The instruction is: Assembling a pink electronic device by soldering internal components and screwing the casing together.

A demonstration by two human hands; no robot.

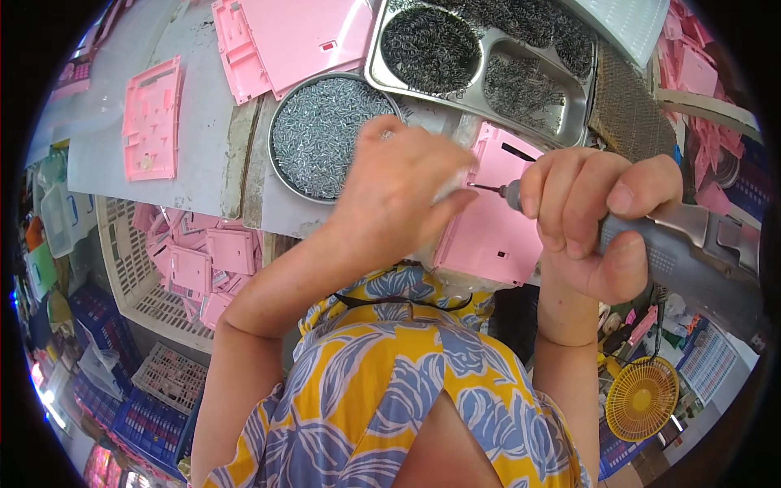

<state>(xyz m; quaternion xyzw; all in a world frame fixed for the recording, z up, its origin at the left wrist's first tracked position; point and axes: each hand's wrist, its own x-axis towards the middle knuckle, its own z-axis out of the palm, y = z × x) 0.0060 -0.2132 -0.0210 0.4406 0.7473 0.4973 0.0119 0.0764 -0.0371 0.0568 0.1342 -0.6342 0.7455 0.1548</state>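
Note:
My right hand (582,215) is wrapped round a grey electric screwdriver (691,268). Its bit points left, over a pink plastic panel (488,232) that lies in front of me. At the bit's tip are the thumb and fingers of my left hand (390,191), closed in a pinch and slightly blurred. Whatever they pinch is too small to make out. Beside my left hand, and partly behind it, is a round metal bowl (272,154) full of small silvery screws (321,130).
A metal compartment tray (446,95) of small dark springs (427,49) lies beyond the panel. Larger pink panels (305,41) and a pink frame (153,122) lie at the far left. Below them a cream basket (126,272) contains pink parts. A yellow basket (643,398) is at lower right.

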